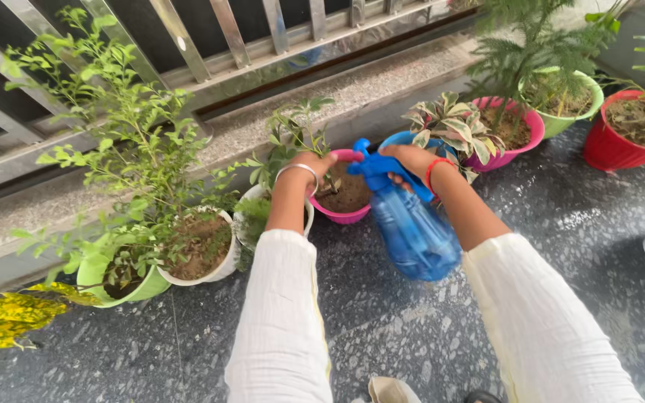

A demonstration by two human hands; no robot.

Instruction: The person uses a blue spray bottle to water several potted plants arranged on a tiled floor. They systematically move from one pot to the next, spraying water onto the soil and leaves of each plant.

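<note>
Speckled stone floor (412, 328), metal railing (188, 37)

— Where did the single head-worn camera sit?
— Above the pink pot (345, 205), looking steeply down and forward along both white sleeves.
— How close?
— Near: the forearms filled the lower frame.
— And beyond the pot?
— The metal railing (188, 45) crossed the top edge; speckled floor (576, 224) spread right of it.

A home balcony: potted plants (188, 246) line a metal railing (188, 37).
</note>
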